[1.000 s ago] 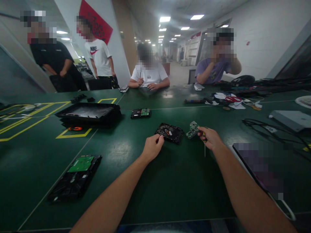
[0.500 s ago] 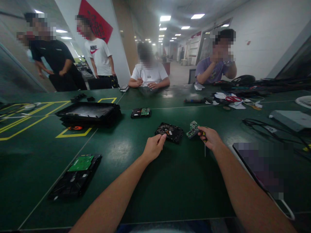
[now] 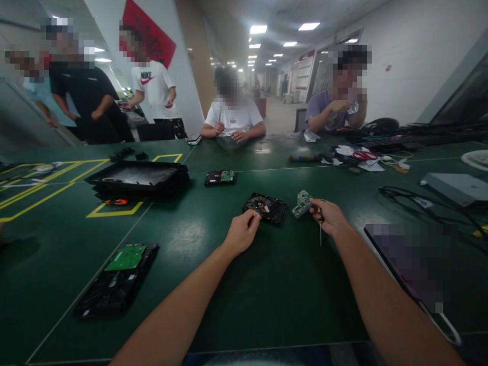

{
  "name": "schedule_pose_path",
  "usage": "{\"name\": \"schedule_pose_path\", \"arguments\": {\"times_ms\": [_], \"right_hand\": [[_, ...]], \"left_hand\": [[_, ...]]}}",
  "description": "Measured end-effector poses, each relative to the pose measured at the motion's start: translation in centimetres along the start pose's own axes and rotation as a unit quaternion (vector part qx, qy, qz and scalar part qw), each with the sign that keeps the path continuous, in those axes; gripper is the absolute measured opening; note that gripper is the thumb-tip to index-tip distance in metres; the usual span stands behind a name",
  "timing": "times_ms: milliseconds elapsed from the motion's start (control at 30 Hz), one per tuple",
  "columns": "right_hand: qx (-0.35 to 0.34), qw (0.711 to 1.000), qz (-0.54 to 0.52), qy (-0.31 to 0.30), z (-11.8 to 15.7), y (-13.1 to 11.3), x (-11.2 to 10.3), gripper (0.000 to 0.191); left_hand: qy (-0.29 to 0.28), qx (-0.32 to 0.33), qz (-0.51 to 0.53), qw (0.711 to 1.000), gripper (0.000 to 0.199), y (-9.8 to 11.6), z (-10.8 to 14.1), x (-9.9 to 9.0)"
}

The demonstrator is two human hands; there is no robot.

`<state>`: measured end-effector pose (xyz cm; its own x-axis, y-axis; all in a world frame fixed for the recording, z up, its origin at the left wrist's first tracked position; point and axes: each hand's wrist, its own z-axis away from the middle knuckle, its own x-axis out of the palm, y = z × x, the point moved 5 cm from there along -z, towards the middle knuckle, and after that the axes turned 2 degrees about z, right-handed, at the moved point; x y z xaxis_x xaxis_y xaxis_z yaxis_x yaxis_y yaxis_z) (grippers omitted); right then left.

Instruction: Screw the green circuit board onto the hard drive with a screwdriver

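In the middle of the table lies a black hard drive [image 3: 269,208], its underside up. My left hand [image 3: 243,230] is closed with thumb and forefinger pinched at the drive's near left edge; the fingertips are partly hidden. Just right of the drive, a small green circuit board [image 3: 301,204] is held tilted above the table between the thumb and fingers of my right hand [image 3: 330,216]. The same hand keeps a screwdriver [image 3: 321,235] tucked in its fingers, its thin shaft pointing down toward me.
Two more hard drives, one at near left [image 3: 118,279] and one farther back [image 3: 220,177], lie on the table. Black trays [image 3: 139,178] are stacked at left. A tablet-like device [image 3: 412,269], cables [image 3: 415,201] and a grey box [image 3: 453,188] lie at right. Several people are across the table.
My left fingertips have drawn back slightly from over the drive to its near edge. The circuit board in my right hand has tilted a little. People at the back have shifted.
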<state>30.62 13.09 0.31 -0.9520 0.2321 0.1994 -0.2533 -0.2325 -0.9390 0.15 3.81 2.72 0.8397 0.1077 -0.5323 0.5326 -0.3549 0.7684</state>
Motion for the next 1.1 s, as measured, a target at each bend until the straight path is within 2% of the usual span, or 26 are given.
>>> {"name": "schedule_pose_path", "arguments": {"times_ms": [200, 367, 467, 633, 800, 967, 1100], "right_hand": [[-0.006, 1.000, -0.006, 0.006, 0.2, -0.1, 0.0, 0.016], [-0.007, 1.000, -0.013, 0.010, 0.6, -0.4, 0.1, 0.016], [-0.004, 1.000, -0.020, 0.003, 0.8, -0.5, 0.2, 0.016], [-0.001, 0.999, -0.035, -0.003, 0.9, -0.5, 0.5, 0.017], [-0.002, 0.999, -0.048, -0.001, 0.8, -0.4, 0.5, 0.017], [-0.003, 0.998, -0.055, 0.009, 0.6, -0.3, 0.2, 0.017], [0.001, 0.998, -0.055, 0.007, 0.6, -0.3, 0.2, 0.015]], "left_hand": [[-0.016, 0.021, -0.074, 0.997, 0.022, 1.0, 0.0, 0.5], [-0.048, 0.057, -0.127, 0.989, 0.040, 2.0, -0.1, 1.5], [-0.059, 0.052, -0.162, 0.984, 0.047, 2.0, 0.0, 1.5], [-0.082, 0.025, -0.188, 0.978, 0.045, 2.1, 0.3, 1.4], [-0.103, 0.045, -0.217, 0.970, 0.040, 2.9, 0.3, 2.0], [-0.150, 0.049, -0.275, 0.948, 0.056, 3.2, 0.2, 3.0], [-0.165, 0.045, -0.306, 0.937, 0.055, 3.2, -0.1, 3.3]]}}
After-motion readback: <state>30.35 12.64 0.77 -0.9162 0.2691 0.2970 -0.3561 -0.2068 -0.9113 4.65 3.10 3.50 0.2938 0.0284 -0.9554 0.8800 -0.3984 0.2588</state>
